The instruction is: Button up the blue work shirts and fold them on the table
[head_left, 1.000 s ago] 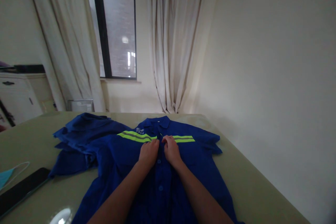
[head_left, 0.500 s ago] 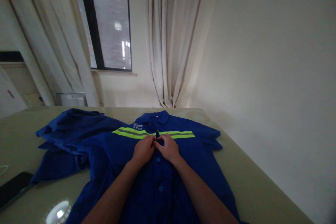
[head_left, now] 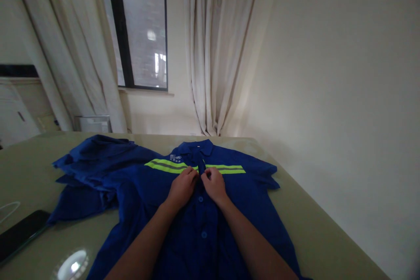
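A blue short-sleeved work shirt lies front up before me, its collar pointing away. A yellow-green reflective stripe crosses its chest, with a white printed logo above it on the left. Both hands are at the front placket, level with the stripe. My left hand pinches the left edge of the opening. My right hand pinches the right edge, a small gap away. Below them, two buttons show on the placket. The fingertips partly hide the cloth they grip.
More bunched blue clothing lies on the table to the left. A dark phone, a white cable and a shiny round white object are at the near left. A wall runs along the right side.
My hands have moved apart from touching, drawing the two placket edges slightly open at the stripe. The whole view has shifted a little; the shirt lies as before.
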Tool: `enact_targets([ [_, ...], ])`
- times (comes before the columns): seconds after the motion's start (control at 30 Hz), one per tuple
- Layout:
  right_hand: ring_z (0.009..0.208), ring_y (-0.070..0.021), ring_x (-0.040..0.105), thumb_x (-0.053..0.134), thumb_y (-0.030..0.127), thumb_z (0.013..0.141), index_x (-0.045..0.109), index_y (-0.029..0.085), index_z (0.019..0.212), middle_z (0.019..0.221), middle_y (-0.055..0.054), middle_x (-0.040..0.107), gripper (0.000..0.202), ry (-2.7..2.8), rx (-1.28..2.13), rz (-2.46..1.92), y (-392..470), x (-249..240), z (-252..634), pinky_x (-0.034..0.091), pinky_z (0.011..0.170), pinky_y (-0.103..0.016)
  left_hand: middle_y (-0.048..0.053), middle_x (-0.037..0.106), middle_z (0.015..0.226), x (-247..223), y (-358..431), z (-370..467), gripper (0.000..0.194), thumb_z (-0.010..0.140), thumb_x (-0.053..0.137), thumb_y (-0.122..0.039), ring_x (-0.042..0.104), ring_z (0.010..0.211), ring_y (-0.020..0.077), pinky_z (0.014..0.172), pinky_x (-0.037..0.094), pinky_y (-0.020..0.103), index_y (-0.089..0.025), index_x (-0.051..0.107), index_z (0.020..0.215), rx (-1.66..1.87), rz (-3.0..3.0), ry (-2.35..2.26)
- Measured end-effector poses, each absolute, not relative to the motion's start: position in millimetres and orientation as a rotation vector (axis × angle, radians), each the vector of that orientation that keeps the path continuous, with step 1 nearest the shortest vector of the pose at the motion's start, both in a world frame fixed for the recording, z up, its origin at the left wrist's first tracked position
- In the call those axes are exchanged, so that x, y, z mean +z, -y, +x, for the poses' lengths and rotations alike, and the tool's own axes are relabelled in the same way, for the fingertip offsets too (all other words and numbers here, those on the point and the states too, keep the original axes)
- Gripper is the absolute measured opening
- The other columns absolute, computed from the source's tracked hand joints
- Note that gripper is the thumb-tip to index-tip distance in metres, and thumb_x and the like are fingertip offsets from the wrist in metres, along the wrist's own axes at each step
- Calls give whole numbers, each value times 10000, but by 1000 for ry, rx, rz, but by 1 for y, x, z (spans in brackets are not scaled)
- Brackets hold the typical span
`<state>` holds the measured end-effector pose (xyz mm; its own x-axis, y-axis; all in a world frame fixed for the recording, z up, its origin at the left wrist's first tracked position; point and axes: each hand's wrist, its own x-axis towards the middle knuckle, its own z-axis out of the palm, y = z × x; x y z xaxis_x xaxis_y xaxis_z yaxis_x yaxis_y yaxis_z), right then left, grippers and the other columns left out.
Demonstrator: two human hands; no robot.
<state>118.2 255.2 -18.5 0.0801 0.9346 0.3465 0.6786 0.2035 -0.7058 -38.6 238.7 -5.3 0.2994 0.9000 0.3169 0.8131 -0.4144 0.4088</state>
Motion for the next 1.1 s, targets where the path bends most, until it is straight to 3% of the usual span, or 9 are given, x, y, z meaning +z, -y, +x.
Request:
enact_targets([
  [0.13, 749, -164, 620, 571, 221, 833, 655, 198, 830, 862, -31, 661, 87, 1706, 499, -1308, -258, -23, 122, 477, 715, -268, 73, 683, 1021, -3, -236, -37, 253, 1016, 391, -168, 630, 998, 211, 867, 450, 297, -209, 635, 966, 704, 2447, -1581],
  [0.4, 695, -155, 584, 711, 193, 709, 685, 186, 827, 826, -12, 673, 121, 1750, 506, -1366, -256, -24, 122, 442, 667, -257, 54, 677, 1007, -5, -239, -39, 207, 997, 427, -157, 630, 969, 197, 877, 450, 289, -214, 620, 951, 782, 2341, -1550],
  [0.77, 658, -145, 603, 690, 199, 766, 724, 180, 800, 799, -16, 685, 51, 1688, 592, -1338, -256, -22, 122, 449, 635, -242, 63, 634, 990, -12, -239, -36, 119, 943, 472, -149, 604, 945, 219, 844, 456, 320, -207, 574, 922, 836, 2378, -1633],
  [1.1, 635, -143, 582, 702, 177, 758, 746, 178, 778, 782, -19, 674, 49, 1695, 539, -1270, -254, -21, 123, 431, 619, -243, 56, 661, 995, -5, -235, -38, 191, 977, 441, -168, 628, 918, 205, 817, 466, 308, -219, 620, 934, 912, 2393, -1543],
])
